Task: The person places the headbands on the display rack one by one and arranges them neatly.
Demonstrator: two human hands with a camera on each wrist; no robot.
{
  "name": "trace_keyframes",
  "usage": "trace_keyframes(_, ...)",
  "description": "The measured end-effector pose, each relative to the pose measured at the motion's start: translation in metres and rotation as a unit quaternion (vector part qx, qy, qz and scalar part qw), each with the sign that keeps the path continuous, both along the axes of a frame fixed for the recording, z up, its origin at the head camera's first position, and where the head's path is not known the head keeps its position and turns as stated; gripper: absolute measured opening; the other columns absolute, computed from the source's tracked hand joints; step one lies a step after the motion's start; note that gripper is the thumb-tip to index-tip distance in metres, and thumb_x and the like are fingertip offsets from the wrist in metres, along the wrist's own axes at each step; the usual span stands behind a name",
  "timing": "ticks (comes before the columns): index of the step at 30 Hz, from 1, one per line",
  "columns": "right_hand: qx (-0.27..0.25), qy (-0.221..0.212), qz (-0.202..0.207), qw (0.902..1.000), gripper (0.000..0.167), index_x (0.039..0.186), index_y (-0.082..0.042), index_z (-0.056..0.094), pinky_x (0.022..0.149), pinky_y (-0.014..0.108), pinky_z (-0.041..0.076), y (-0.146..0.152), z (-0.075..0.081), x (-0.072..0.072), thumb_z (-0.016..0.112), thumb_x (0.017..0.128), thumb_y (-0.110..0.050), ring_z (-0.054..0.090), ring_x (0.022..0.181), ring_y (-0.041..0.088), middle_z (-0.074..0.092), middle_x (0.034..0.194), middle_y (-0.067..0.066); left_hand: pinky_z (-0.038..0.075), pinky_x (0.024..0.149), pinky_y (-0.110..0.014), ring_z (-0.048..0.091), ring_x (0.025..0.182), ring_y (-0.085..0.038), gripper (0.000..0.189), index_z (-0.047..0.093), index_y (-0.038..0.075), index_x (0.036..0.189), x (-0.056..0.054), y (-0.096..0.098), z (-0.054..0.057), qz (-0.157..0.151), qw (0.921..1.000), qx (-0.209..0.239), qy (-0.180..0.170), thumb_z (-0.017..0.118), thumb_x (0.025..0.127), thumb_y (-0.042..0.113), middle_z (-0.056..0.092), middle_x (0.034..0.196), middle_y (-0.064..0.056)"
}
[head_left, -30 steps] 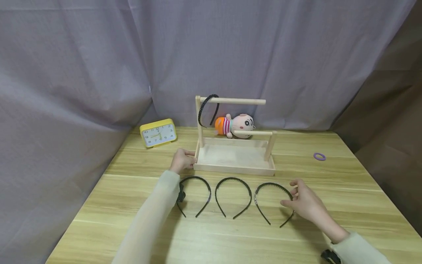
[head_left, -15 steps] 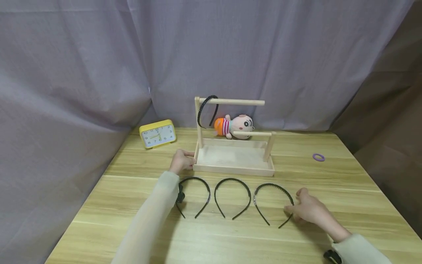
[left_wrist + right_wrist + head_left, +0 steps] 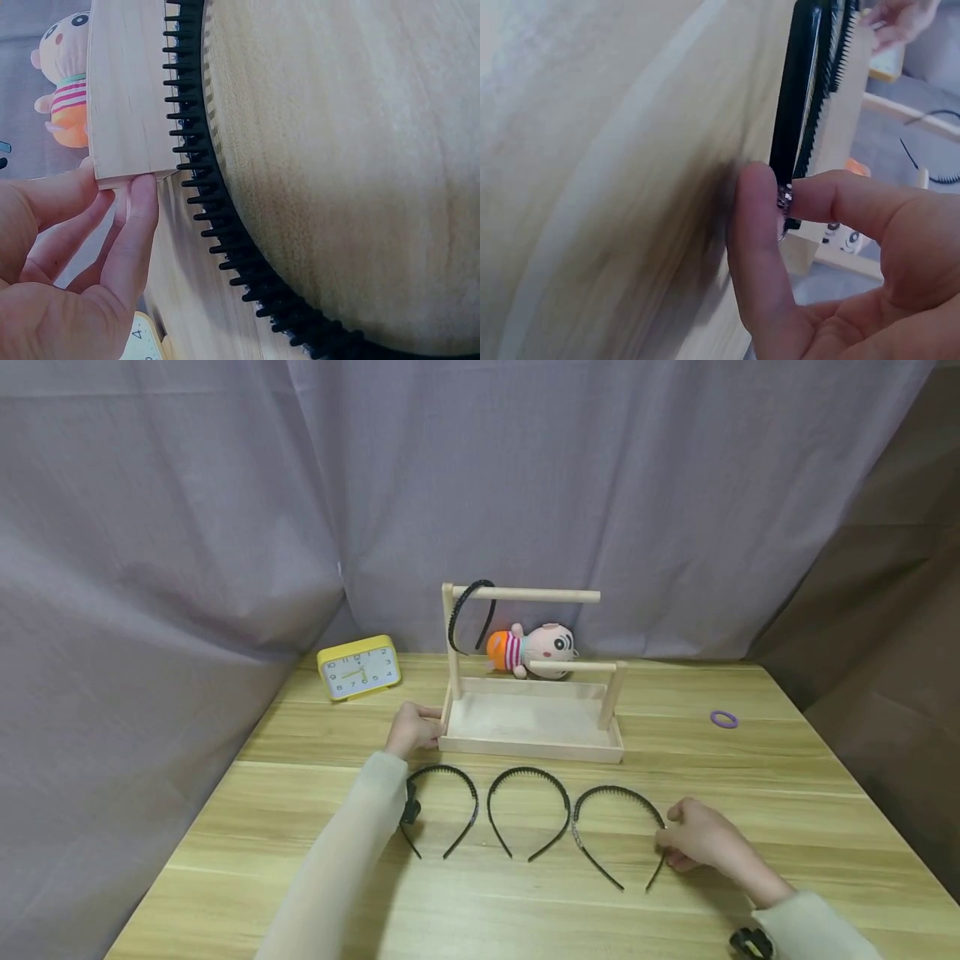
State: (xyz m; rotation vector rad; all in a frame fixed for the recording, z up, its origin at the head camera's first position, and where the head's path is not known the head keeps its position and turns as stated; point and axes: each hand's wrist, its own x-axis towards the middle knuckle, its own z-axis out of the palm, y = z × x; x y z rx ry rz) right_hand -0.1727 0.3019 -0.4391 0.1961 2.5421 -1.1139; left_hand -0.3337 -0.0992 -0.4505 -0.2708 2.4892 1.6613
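My right hand (image 3: 705,839) pinches the right side of a black toothed headband (image 3: 617,789) between thumb and finger. In the right wrist view, that headband (image 3: 786,112) has a glittering patch (image 3: 784,196) right at the fingertips. My left hand (image 3: 411,728) holds the left end of a pale wooden rack (image 3: 528,745) with a tray base and two bars. Thumb and fingers sit at the tray's corner in the left wrist view. Two more black headbands, a left one (image 3: 444,768) and a middle one (image 3: 528,770), lie on the table. Another headband (image 3: 455,618) hangs on the upper bar.
A yellow clock (image 3: 360,668) stands at the back left. Behind the rack lies a plush doll (image 3: 536,650) in a striped top. A purple ring (image 3: 724,719) lies on the right of the wooden table (image 3: 480,910). Grey curtains (image 3: 480,468) hang behind.
My right hand has moved slightly down and closed on the right headband's side. That headband has shifted a little and its ends have moved toward me. The left hand stays at the rack.
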Motion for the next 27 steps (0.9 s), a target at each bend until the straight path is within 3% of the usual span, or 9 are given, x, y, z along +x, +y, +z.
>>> trace_keyframes(6, -0.113, -0.028, 0.014, 0.9931, 0.029, 0.106, 0.020, 0.053, 0.065, 0.030, 0.062, 0.012, 0.006, 0.001, 0.056, 0.093, -0.006, 0.064, 0.065, 0.015, 0.058, 0.075, 0.009, 0.060, 0.060, -0.022, 0.062, 0.065, -0.013, 0.033, 0.068, -0.005, 0.117, 0.001, -0.001, 0.000, -0.002, 1.0000, -0.003, 0.004, 0.069, 0.084, -0.006, 0.069, 0.107, -0.027)
trace_keyframes(12, -0.236, -0.054, 0.063, 0.9682, 0.028, 0.109, 0.015, 0.057, 0.077, 0.030, 0.062, 0.026, 0.010, 0.002, 0.056, 0.097, -0.010, 0.065, 0.075, 0.011, 0.062, 0.086, 0.004, 0.061, 0.063, -0.024, 0.065, 0.069, -0.015, 0.032, 0.068, -0.004, 0.117, 0.002, -0.002, 0.001, -0.005, 1.0000, -0.006, 0.003, 0.069, 0.085, -0.004, 0.069, 0.109, -0.027)
trace_keyframes(16, -0.284, -0.051, 0.076, 0.9544, 0.031, 0.116, 0.017, 0.055, 0.081, 0.031, 0.061, 0.027, 0.014, 0.001, 0.057, 0.097, -0.008, 0.068, 0.080, 0.013, 0.066, 0.091, 0.005, 0.061, 0.062, -0.023, 0.066, 0.070, -0.015, 0.033, 0.068, -0.005, 0.117, 0.002, -0.002, 0.001, -0.002, 1.0000, -0.004, 0.004, 0.069, 0.084, -0.005, 0.068, 0.110, -0.028)
trace_keyframes(19, -0.289, -0.034, 0.068, 0.9545, 0.040, 0.121, 0.022, 0.050, 0.082, 0.032, 0.060, 0.023, 0.018, 0.002, 0.059, 0.096, -0.008, 0.070, 0.084, 0.016, 0.068, 0.094, 0.007, 0.061, 0.063, -0.024, 0.068, 0.072, -0.016, 0.033, 0.068, -0.005, 0.117, 0.002, -0.002, 0.001, 0.000, 1.0000, -0.002, 0.005, 0.069, 0.084, -0.005, 0.068, 0.110, -0.028)
trace_keyframes(27, -0.250, 0.043, 0.019, 0.9670, 0.058, 0.132, 0.029, 0.033, 0.082, 0.030, 0.060, 0.008, 0.026, 0.008, 0.060, 0.095, -0.007, 0.070, 0.088, 0.016, 0.070, 0.105, 0.012, 0.060, 0.060, -0.022, 0.067, 0.070, -0.018, 0.032, 0.069, -0.004, 0.116, 0.002, -0.001, 0.002, 0.002, 1.0000, 0.002, 0.006, 0.070, 0.084, -0.004, 0.069, 0.106, -0.028)
